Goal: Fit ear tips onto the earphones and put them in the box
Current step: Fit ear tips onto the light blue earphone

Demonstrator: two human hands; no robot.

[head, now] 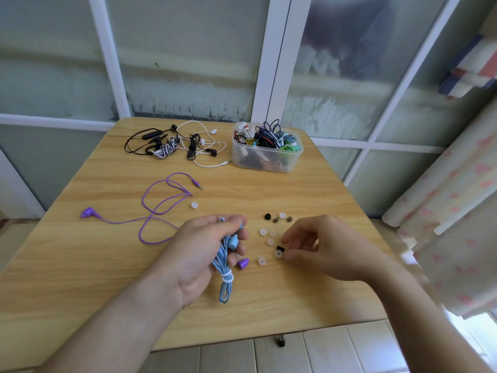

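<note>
Nearest the camera, two bare forearms reach up from the bottom of the frame over a light wood-grain table (pixel 309 189). The left hand (pixel 199 254), at lower centre, has its fingers curled round a bundled pair of blue earphones (pixel 227 261), whose cable is bound with a white tie and hangs below the palm; one blue earbud shows between the fingers. The right hand (pixel 320 244), to the right of centre, hovers with fingers loosely bent just above a scatter of ear tips (pixel 270 240), translucent white, black and brown, lying on the table between the two hands; it holds nothing that can be seen, its fingertips close to a black tip (pixel 280 248) and a clear one (pixel 278 254). A lone white tip (pixel 194 205) lies apart, further up. Purple earphones (pixel 158 205) sprawl loose across the left centre, one purple bud (pixel 243 263) just beside the left hand. In the upper centre lies a tangle of black and white earphones (pixel 174 144), and to its right stands a clear plastic box (pixel 269 160) heaped with coiled earphones. The table's near edge crosses the lower frame, with pale floor tiles (pixel 336 348) below; bare tabletop stretches on the lower left and on the right. Behind are white-framed frosted panes (pixel 188 63), and a pink-patterned curtain (pixel 457 211) hangs at the right edge.
</note>
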